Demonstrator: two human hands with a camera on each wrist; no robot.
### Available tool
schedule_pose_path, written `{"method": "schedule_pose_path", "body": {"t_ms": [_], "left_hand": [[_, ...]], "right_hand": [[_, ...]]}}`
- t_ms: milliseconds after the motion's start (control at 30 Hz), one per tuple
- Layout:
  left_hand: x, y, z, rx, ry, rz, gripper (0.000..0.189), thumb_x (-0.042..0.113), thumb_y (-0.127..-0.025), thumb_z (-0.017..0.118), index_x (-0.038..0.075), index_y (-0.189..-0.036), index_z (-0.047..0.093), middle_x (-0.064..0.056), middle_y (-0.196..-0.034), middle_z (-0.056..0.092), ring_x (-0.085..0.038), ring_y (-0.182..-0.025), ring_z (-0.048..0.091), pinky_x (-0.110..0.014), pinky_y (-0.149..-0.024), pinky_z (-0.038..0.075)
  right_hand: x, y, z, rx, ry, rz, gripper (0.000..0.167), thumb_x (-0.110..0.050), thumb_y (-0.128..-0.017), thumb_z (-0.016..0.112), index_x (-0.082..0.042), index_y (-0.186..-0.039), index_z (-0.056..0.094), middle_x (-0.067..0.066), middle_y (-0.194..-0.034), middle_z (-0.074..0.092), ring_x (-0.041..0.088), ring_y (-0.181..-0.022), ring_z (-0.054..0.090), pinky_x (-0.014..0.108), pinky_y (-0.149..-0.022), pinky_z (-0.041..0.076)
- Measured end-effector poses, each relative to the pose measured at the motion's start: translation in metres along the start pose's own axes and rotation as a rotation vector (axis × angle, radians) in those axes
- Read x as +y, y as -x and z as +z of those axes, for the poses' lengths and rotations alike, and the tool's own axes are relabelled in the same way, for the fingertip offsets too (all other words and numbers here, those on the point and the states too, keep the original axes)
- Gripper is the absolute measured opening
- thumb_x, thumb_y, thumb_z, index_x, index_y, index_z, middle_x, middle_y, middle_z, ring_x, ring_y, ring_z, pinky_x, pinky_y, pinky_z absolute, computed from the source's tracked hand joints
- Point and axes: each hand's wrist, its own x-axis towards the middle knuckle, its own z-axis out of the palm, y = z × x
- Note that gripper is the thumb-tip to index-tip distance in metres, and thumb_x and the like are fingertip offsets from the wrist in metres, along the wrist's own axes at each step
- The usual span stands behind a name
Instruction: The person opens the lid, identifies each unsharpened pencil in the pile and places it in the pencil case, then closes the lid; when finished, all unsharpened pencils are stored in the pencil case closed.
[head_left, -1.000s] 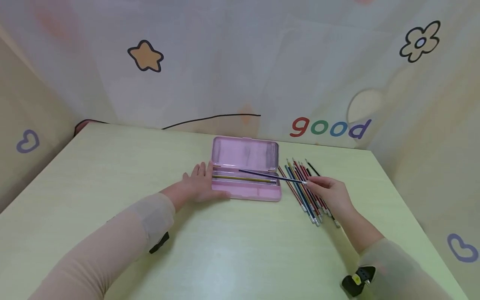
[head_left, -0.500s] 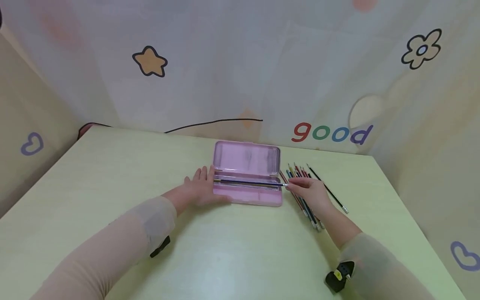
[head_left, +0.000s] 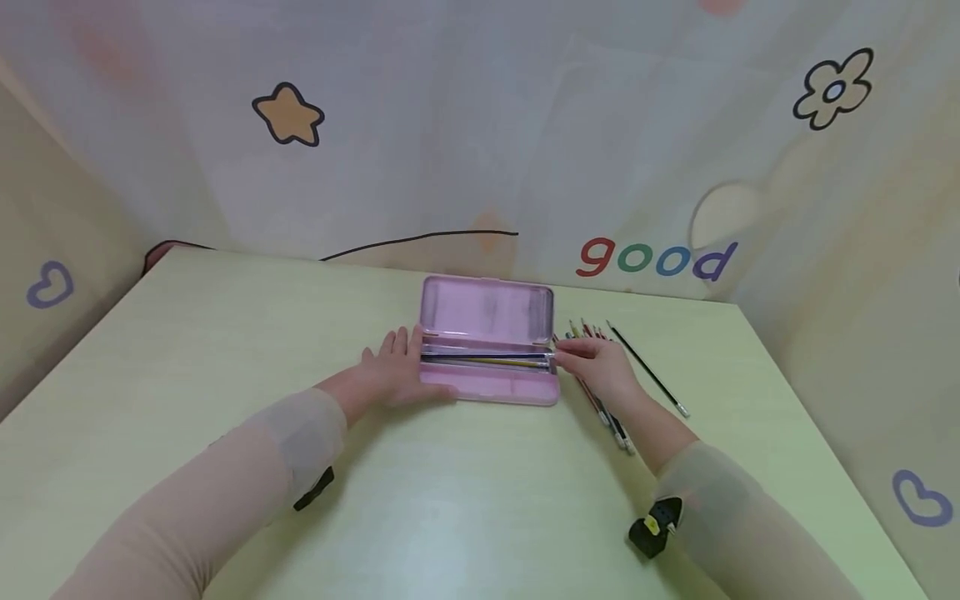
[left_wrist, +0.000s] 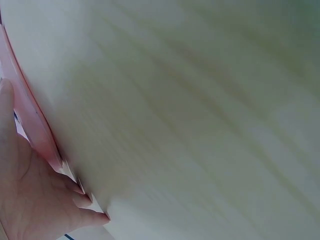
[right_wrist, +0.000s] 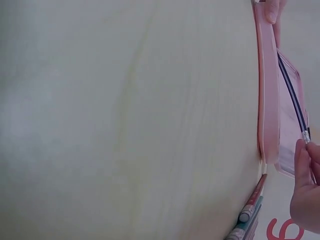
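A pink pencil case [head_left: 489, 310] [right_wrist: 270, 85] lies with its lid folded back on the table. My left hand [head_left: 386, 373] [left_wrist: 35, 200] rests against its left end, fingers straight and thumb along the front edge. With thumb and fingertips, my right hand [head_left: 603, 371] [right_wrist: 307, 185] pinches the silvery end of a dark blue pencil [head_left: 487, 356] [right_wrist: 295, 100] at the case's right end. That pencil lies lengthwise over the case's open base. Beside it in the base is a yellow pencil [head_left: 517, 363]. The right hand partly hides a pile of pencils [head_left: 621, 437] [right_wrist: 247, 212].
One black pencil [head_left: 648, 371] lies apart, right of the pile. The pale table [head_left: 450, 500] reaches back to a printed curtain [head_left: 420, 150], with more curtain at both sides.
The right hand has carried the dark blue pencil left and lowered it over the case. The black pencil now lies apart from the pile. The left hand has stayed at the case.
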Motion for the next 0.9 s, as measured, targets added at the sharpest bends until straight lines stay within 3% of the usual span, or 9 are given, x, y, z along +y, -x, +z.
{"method": "schedule_pose_path", "body": {"t_ms": [267,533,733,900], "left_hand": [[-0.0014,0.0026,-0.0019,-0.007,0.009,0.006,0.116,0.077,-0.077,0.045,0.002,-0.147,-0.01,-0.024,-0.153,-0.004,-0.04,-0.139,-0.004,-0.062,-0.105,0.006],[-0.0016,0.0001,-0.0019,0.001,-0.007,0.012,0.118,0.078,-0.076,0.044,0.003,-0.147,-0.011,-0.024,-0.153,-0.003,-0.04,-0.139,-0.003,-0.062,-0.106,0.006],[-0.0012,-0.0002,-0.0008,0.001,-0.002,0.011,0.118,0.078,-0.075,0.045,0.003,-0.147,-0.011,-0.024,-0.153,-0.002,-0.04,-0.139,-0.003,-0.062,-0.105,0.006],[-0.0012,0.0009,-0.0011,-0.005,0.003,0.004,0.117,0.077,-0.076,0.046,0.002,-0.147,-0.01,-0.024,-0.153,-0.003,-0.041,-0.139,-0.003,-0.063,-0.105,0.006]], "right_hand": [[-0.0036,-0.0015,0.0061,-0.013,0.037,0.018,0.029,-0.017,-0.089,0.065,-0.002,-0.114,0.066,0.013,-0.112,0.065,0.018,-0.094,0.062,0.029,-0.081,0.051],[-0.0038,-0.002,0.0074,-0.009,0.065,0.023,0.027,-0.016,-0.09,0.064,-0.005,-0.114,0.065,0.012,-0.114,0.064,0.021,-0.101,0.057,0.031,-0.084,0.046],[-0.0038,-0.0019,0.0094,-0.008,0.05,0.029,0.025,-0.013,-0.091,0.062,-0.005,-0.114,0.065,0.012,-0.113,0.063,0.02,-0.094,0.059,0.03,-0.079,0.048],[-0.0043,-0.0014,0.0088,-0.003,0.062,0.011,0.025,-0.013,-0.091,0.061,-0.004,-0.115,0.065,0.013,-0.116,0.063,0.022,-0.102,0.058,0.032,-0.083,0.047]]}}
